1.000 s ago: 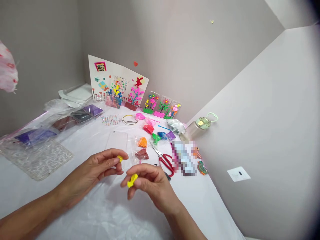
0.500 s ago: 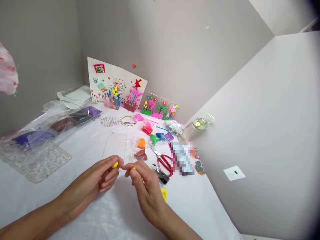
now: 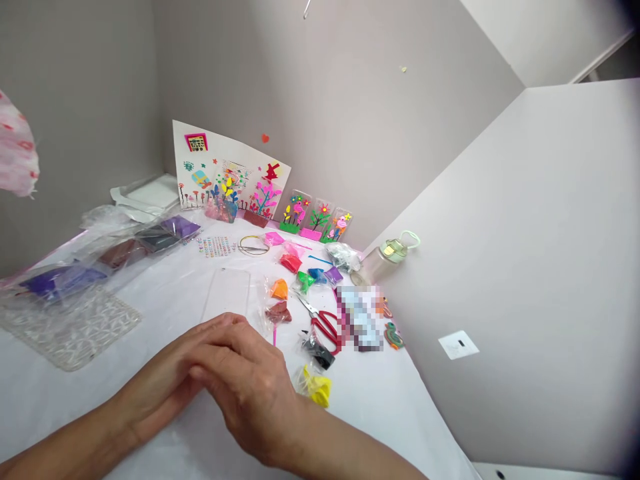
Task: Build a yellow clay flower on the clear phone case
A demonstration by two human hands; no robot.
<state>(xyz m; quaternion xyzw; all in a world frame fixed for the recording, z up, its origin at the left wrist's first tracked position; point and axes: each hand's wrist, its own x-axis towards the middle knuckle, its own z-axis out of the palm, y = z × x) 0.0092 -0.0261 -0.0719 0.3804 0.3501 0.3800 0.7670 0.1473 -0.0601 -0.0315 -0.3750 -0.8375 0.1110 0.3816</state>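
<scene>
My left hand (image 3: 173,360) is held palm inward, and my right hand (image 3: 253,390) lies across it, palm to palm. Their closed-together palms hide the yellow clay seen in my fingers half a second ago. Just beyond my fingertips a clear phone case (image 3: 227,290) lies flat on the white table cover (image 3: 380,413). To the right of my right hand sits an open packet of yellow clay (image 3: 317,387). Black clay (image 3: 319,351) in a wrapper and red-handled scissors (image 3: 326,331) are a bit farther off, beside brown clay (image 3: 279,312) and orange clay (image 3: 279,289).
Green clay (image 3: 305,281), red clay (image 3: 291,262) and purple clay (image 3: 333,274) lie farther back. Decorated clear cases (image 3: 295,212) lean on the wall near a drawn card (image 3: 183,160). A bottle (image 3: 383,261) stands at right. Bagged clay (image 3: 65,280) and a textured clear sheet (image 3: 75,327) are at left.
My right hand has moved left onto my left hand, and the palms now meet. The yellow clay has gone out of sight between them. The yellow packet is more exposed.
</scene>
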